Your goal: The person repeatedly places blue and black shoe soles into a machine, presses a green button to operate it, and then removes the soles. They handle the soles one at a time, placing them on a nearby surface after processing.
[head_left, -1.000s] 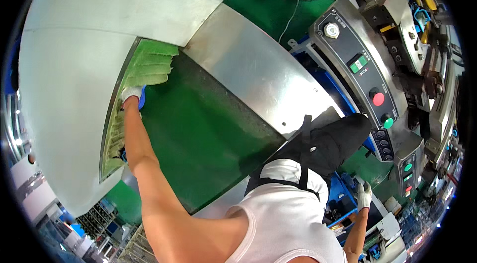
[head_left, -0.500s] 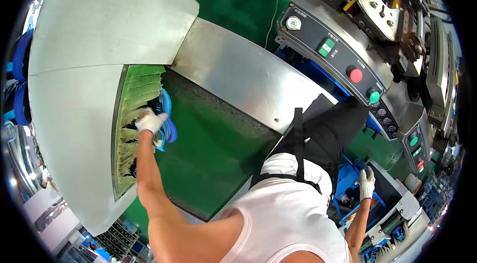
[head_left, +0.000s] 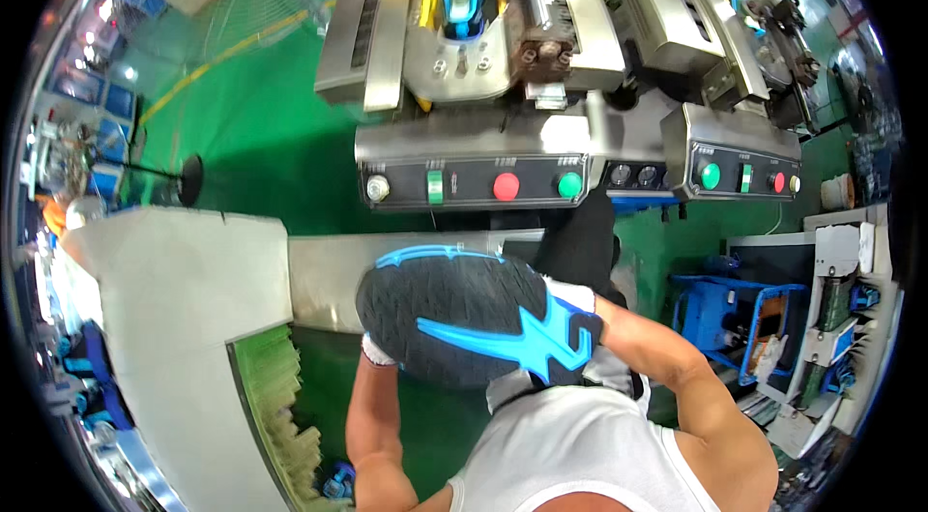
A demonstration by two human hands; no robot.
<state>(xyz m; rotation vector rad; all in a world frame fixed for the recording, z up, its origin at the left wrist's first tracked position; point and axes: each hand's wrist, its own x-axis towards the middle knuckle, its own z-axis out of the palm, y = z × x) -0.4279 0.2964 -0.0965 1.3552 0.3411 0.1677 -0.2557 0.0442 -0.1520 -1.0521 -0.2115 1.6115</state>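
A large black and blue shoe (head_left: 464, 314) is held in front of my torso, with its sole facing up. My left hand (head_left: 378, 351), in a white glove, grips it at its left end. On its other end is my right hand (head_left: 572, 295), gloved too, near the blue part of the sole. The fingers of both hands are mostly hidden behind the shoe. Beyond it stands a metal machine with a control panel (head_left: 474, 186). A blue and black shoe (head_left: 463, 4) sits in that machine between yellow pads.
At the left stands a pale metal housing (head_left: 193, 280) whose opening has a green strip curtain (head_left: 275, 406). Another blue item (head_left: 338, 480) shows beside the strips. A blue crate (head_left: 739, 319) is at the right, by a rack. A second control panel (head_left: 739, 175) stands at the right.
My left hand has left the strip curtain and my right hand the blue crate. Both now hold the shoe in front of me. The view has turned toward the machine.
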